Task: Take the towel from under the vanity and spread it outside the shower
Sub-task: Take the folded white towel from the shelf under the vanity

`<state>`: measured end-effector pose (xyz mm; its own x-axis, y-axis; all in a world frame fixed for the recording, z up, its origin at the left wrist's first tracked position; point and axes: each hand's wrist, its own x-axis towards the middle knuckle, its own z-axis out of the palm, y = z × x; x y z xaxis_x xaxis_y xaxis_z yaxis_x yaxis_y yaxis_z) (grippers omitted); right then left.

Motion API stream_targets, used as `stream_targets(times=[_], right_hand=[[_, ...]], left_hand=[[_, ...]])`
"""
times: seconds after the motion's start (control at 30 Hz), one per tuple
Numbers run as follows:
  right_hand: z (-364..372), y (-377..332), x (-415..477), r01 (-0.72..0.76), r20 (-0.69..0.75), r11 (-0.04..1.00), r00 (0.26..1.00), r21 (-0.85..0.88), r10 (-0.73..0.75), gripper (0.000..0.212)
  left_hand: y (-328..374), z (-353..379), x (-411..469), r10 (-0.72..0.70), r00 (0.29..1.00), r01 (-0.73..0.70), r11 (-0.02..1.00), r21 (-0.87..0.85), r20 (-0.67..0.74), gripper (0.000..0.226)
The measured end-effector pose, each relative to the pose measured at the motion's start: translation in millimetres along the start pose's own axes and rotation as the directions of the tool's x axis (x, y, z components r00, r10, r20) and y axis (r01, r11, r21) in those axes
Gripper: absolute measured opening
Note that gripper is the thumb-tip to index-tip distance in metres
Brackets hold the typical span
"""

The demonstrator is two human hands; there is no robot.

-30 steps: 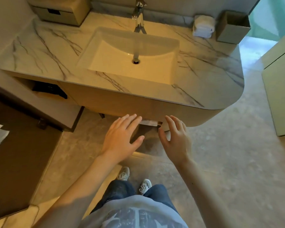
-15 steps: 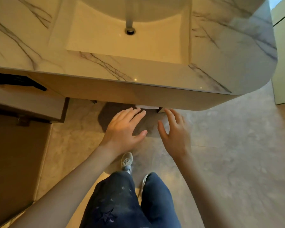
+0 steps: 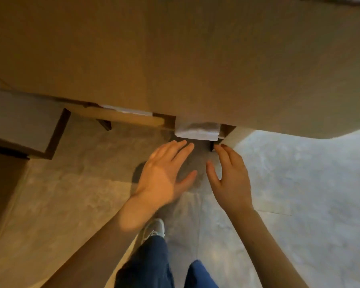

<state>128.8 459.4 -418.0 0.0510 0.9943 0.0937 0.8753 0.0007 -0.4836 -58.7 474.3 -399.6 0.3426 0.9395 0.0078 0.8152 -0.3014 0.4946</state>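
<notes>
A folded white towel [image 3: 196, 132] pokes out from a shelf below the wooden vanity front [image 3: 175, 55], which fills the upper half of the view. My left hand [image 3: 164, 175] is spread flat just below the towel, fingertips a short way from its edge. My right hand [image 3: 230, 179] is beside it on the right, fingers apart, fingertips near the towel's lower right corner. Neither hand touches the towel. Most of the towel is hidden under the vanity.
A second pale folded item [image 3: 125, 110] lies on a lower wooden shelf [image 3: 123, 118] to the left. A dark cabinet [image 3: 23, 125] juts out at the far left. Grey stone floor [image 3: 299, 183] spreads right. My legs and a shoe [image 3: 154, 229] are below.
My head has dropped lower, so the countertop and sink have left the view and the towel's front edge shows. Both hands have moved closer to the towel.
</notes>
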Motion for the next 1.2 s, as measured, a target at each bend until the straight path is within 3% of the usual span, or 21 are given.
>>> stream_targets(times=[0.23,0.4,0.57,0.9,1.03,1.2], right_hand=[[171,109,-4,-0.015,0.000,0.994,1.000,-0.110,0.015,0.057],[255,169,-2,-0.040,-0.018,0.993,0.999,-0.112,0.038,0.057],[260,189,15,-0.055,-0.122,0.998,0.991,-0.022,0.052,0.050],[207,167,114,0.049,-0.277,0.996,0.960,0.068,-0.028,0.054],[209,177,160,-0.011,-0.228,1.000,0.973,0.012,0.013,0.055],[231,182,180,-0.118,-0.097,0.977,0.986,0.179,0.137,0.038]], left_hand=[[-94,165,26,0.045,0.999,-0.043,0.998,0.055,-0.029,0.065],[-142,234,35,0.085,0.993,-0.074,0.988,0.137,-0.076,0.068],[-163,246,49,0.058,0.997,-0.053,0.991,0.126,-0.044,0.070],[-166,204,139,0.155,0.954,-0.148,0.988,0.048,-0.255,0.056],[-165,210,177,0.036,0.956,-0.062,0.995,-0.079,-0.291,0.051],[-166,234,193,-0.102,0.954,0.092,0.995,-0.047,-0.283,0.041]])
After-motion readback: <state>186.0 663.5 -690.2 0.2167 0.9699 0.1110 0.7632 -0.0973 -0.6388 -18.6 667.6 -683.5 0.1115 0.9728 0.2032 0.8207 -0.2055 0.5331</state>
